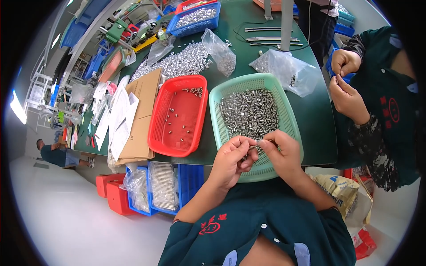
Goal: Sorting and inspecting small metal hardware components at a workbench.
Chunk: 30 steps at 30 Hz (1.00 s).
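Note:
My left hand (232,160) and my right hand (284,156) meet over the near side of a mint-green plastic basket (216,106). Thumbs and fingertips of both are pinched together on a small metal part (254,146), mostly covered by the fingers, so its exact kind is unclear. Beneath them, the basket holds a heap of small cylindrical metal parts (248,111). To the left stands a red plastic basket (156,128) with a few similar pieces scattered inside and a small cluster in its far right corner.
A flattened cardboard sheet (141,113) and papers lie left of the red basket. Beyond are a pile of shiny metal pieces (177,61), plastic bags (284,66), a blue bin (195,22) and metal rods (270,39). At right, a co-worker's hands (348,88) are close together.

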Motion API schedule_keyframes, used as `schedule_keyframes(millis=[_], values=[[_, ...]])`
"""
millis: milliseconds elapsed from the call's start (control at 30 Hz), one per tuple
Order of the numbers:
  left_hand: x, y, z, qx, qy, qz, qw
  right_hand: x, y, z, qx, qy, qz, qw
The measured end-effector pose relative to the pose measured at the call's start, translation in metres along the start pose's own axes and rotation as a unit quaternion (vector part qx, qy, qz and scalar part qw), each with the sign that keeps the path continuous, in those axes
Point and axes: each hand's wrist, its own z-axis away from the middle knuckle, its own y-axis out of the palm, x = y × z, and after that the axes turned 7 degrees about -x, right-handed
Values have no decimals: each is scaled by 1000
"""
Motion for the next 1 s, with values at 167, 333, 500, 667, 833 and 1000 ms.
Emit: schedule_keyframes(millis=[167, 333, 500, 667, 833, 1000], values=[[-4, 3, -1, 1, -6, -9, 1000, -5, -3, -2, 24, 112, -118, 986], [4, -1, -3, 1, 25, -19, 1000, 7, -2, -3, 15, 10, -40, 999], [5, 0, -3, 18, 24, 6, 1000, 5, 3, 1, 15, -7, -42, 999], [1, 5, -1, 14, 2, -4, 1000, 2, 1, 1, 8, 149, -191, 970], [5, 4, -4, -23, 45, -50, 997, 3, -4, 1, -7, 146, -139, 979], [2, 2, -6, -59, 46, -41, 996, -2, -13, -5, -22, 94, -91, 991]])
